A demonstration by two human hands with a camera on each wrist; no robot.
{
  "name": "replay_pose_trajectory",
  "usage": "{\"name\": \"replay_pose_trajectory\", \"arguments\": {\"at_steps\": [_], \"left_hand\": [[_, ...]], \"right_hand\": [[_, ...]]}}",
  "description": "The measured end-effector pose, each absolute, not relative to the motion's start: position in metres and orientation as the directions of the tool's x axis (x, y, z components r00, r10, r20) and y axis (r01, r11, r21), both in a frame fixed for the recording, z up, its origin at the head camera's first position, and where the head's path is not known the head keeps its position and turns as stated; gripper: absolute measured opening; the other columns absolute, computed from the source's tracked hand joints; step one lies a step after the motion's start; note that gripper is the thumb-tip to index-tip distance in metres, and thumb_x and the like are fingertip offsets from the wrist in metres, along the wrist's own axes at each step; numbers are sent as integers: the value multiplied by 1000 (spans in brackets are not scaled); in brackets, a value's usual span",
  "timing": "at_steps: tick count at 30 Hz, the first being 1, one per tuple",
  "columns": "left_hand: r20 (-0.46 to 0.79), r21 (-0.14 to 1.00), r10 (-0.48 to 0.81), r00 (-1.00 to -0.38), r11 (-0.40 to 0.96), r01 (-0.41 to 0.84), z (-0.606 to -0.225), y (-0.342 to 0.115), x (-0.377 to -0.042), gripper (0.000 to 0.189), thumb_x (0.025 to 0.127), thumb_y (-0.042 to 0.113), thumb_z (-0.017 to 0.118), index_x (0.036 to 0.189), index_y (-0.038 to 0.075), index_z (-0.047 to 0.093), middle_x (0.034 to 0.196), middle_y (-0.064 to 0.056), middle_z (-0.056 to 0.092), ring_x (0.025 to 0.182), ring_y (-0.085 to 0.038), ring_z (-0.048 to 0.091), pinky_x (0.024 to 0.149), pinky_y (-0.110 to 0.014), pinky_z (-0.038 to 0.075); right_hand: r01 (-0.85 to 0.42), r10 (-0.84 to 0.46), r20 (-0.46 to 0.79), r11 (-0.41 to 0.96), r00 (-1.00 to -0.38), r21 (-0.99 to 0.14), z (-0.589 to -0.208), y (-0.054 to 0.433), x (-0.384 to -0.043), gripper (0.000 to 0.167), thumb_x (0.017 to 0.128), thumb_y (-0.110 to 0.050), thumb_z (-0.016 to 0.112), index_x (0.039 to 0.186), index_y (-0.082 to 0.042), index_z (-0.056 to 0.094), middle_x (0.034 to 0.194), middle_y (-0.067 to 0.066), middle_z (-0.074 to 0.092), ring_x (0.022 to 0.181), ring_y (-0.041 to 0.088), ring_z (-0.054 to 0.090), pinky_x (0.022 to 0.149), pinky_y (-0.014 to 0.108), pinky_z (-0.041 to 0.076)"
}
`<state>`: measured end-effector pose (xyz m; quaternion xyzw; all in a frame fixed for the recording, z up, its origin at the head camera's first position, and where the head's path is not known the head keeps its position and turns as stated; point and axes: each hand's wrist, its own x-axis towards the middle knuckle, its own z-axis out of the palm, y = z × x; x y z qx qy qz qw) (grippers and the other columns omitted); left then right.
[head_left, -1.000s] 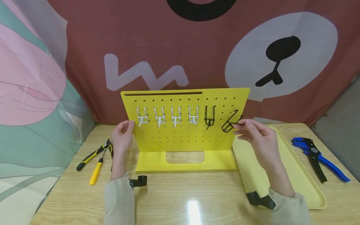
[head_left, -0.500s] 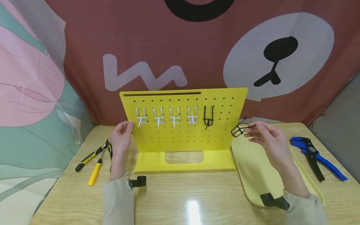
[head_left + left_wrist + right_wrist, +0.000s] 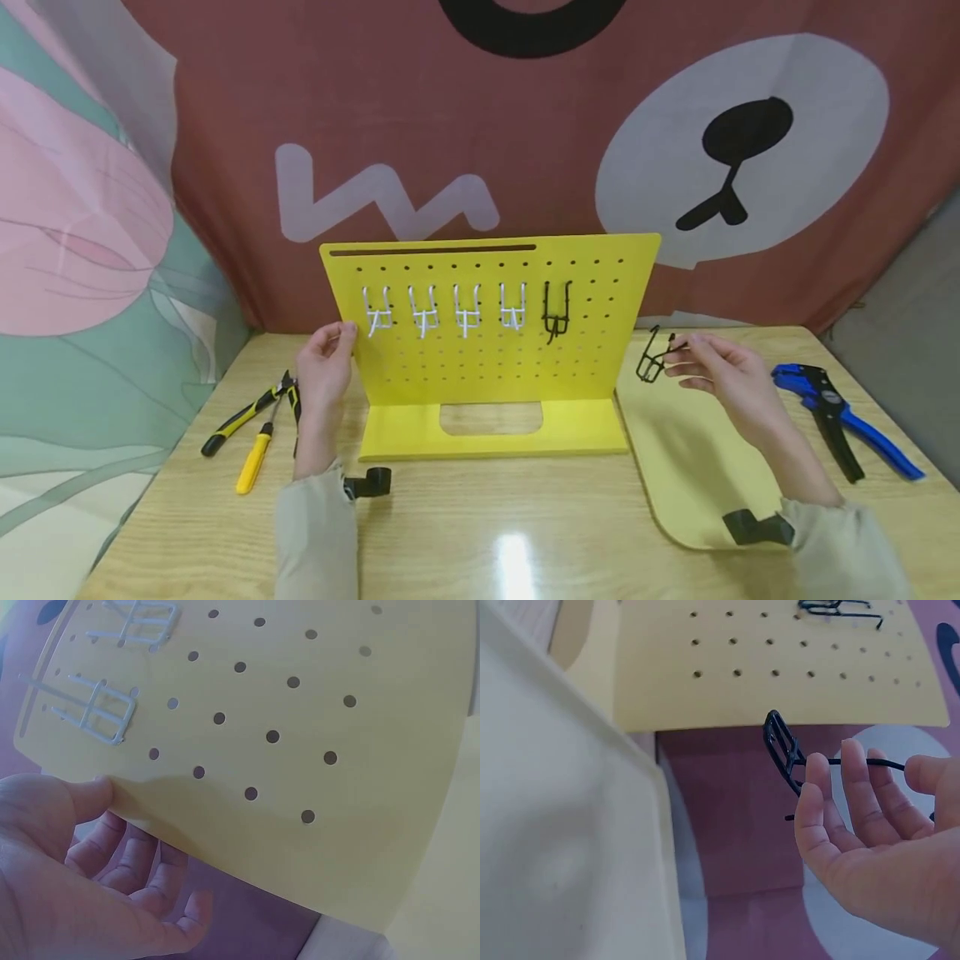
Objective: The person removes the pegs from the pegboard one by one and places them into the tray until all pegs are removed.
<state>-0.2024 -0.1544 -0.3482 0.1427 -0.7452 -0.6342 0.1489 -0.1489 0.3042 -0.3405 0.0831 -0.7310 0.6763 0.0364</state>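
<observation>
Hook (image 3: 795, 759) in right grip (image 3: 889, 859), head and right-wrist views only.

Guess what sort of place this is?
Probably a work table for tinkering: a yellow board holds hooks, and pliers and a screwdriver lie nearby.

We face a reddish-brown hanging (image 3: 555, 142) printed with a pale zigzag (image 3: 378, 196), a black arc (image 3: 532, 42) at the top edge, and a whitish oval (image 3: 652, 175) bearing a black muzzle (image 3: 747, 127). To our left drops a pale green covering (image 3: 217, 292) with a large pink shape (image 3: 67, 200); to our right slopes a grey surface (image 3: 896, 292). Before us, a light wood-grained table (image 3: 427, 517) reflects one bright white glare (image 3: 515, 568) near its front.
</observation>
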Motion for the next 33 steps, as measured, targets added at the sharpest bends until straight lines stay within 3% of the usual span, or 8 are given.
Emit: {"name": "replay_pose_trajectory", "arguments": {"at_steps": [6,13,19,33], "left_hand": [[41,990,-419,-907,142,-21,-350,-157,-202,34,97,32,57,113,2,62,96,1,58,90,-10,49,74,-23,40],[35,989,-404,-914,148,-27,-350,-158,-202,38,97,34,56,116,2,61,102,-2,58,91,-10,49,77,-25,40],[36,991,-401,-915,135,-20,-348,-155,-203,36,97,33,58,116,2,62,103,-2,60,92,-10,51,81,-24,41],[27,991,-404,-914,130,-28,-349,-154,-205,36,96,33,58,114,2,62,103,-2,60,93,-10,51,83,-25,42]], "right_hand": [[-142,-90,124,224,-988,-964,-344,311,-160,35,101,-29,49,111,2,60,96,-2,70,87,14,68,72,24,54],[-74,-113,37,341,-993,-937,-353,320,-174,31,102,-35,44,105,-11,64,93,-5,68,86,12,67,70,26,54],[1,-107,-50,415,-993,-910,-362,328,-184,50,102,-41,42,113,5,56,93,0,68,87,14,67,73,30,54],[76,-74,-122,447,-990,-892,-380,334,-197,56,100,-45,43,116,8,55,92,0,65,86,15,66,73,33,54]]}}
